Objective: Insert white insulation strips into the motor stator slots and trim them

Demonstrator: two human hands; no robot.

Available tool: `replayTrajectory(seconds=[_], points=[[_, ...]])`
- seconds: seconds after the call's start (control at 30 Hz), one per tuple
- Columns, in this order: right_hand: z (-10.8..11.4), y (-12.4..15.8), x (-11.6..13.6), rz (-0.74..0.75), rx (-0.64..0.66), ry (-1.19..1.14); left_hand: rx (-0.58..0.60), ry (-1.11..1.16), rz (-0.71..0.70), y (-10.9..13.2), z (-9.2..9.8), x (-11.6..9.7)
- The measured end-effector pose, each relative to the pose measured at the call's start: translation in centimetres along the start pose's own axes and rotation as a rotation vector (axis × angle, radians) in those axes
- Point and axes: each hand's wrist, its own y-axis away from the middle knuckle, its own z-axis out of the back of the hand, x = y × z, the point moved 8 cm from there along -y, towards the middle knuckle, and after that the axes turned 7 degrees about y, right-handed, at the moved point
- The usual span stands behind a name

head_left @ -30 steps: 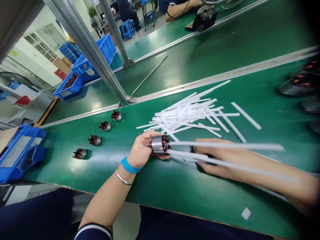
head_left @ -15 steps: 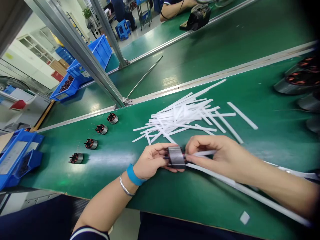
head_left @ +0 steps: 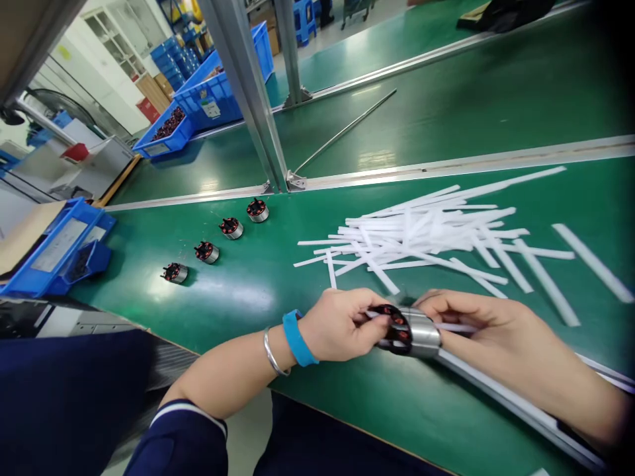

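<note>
A motor stator (head_left: 423, 332), a steel ring with black end pieces and red-brown windings, is held between my two hands above the bench. My left hand (head_left: 347, 325) is closed at its black end, thumb and fingers pinching among the windings. A bit of white shows by those fingertips, too small to make out. My right hand (head_left: 489, 327) is closed round the steel side at the other end. A narrow white strip pokes out between its fingers. Long pale strips (head_left: 501, 390) run under the right hand and forearm from the stator's lower edge. Behind the hands lies a heap of white strips (head_left: 421, 228).
Several similar stators (head_left: 207, 252) stand in a row on the green bench (head_left: 238, 291) to the left. Blue bins (head_left: 64, 248) sit at its left end. A metal post (head_left: 255, 99) rises from the rear rail, with a thin rod (head_left: 347, 125) lying behind it.
The view has shifted left and down. My right hand has moved from pinching a white strip at the stator to gripping its steel side. My left fingers have moved to its winding end, now turned towards me.
</note>
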Motion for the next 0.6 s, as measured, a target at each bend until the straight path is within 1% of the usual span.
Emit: replayTrajectory(seconds=[0.07, 0.17, 0.23, 0.3, 0.4, 0.47, 0.53, 0.6], points=[[-0.2, -0.1, 0.4, 0.023, 0.032, -0.047, 0.007, 0.018, 0.014, 0.1, 0.1, 0.0], [-0.4, -0.1, 0.6, 0.029, 0.057, -0.090, 0.059, 0.146, 0.096, 0.1, -0.3, 0.5], [-0.7, -0.2, 0.4, 0.019, 0.093, -0.092, 0.078, 0.191, 0.118, 0.1, -0.6, 0.7], [-0.8, -0.3, 0.3, 0.011, 0.093, -0.120, 0.061, 0.217, 0.112, 0.1, -0.5, 0.7], [-0.8, -0.6, 0.2, -0.001, 0.068, -0.157, -0.017, 0.237, 0.104, 0.0, -0.2, 1.0], [-0.6, -0.7, 0.4, -0.006, 0.048, -0.141, -0.054, 0.257, 0.124, 0.0, -0.1, 1.4], [-0.2, -0.6, 0.8, 0.016, 0.018, -0.127, -0.062, 0.291, 0.150, -0.1, -0.2, 1.8], [0.0, -0.5, 1.4, 0.048, 0.017, -0.113, -0.048, 0.322, 0.158, -0.1, -0.4, 1.9]])
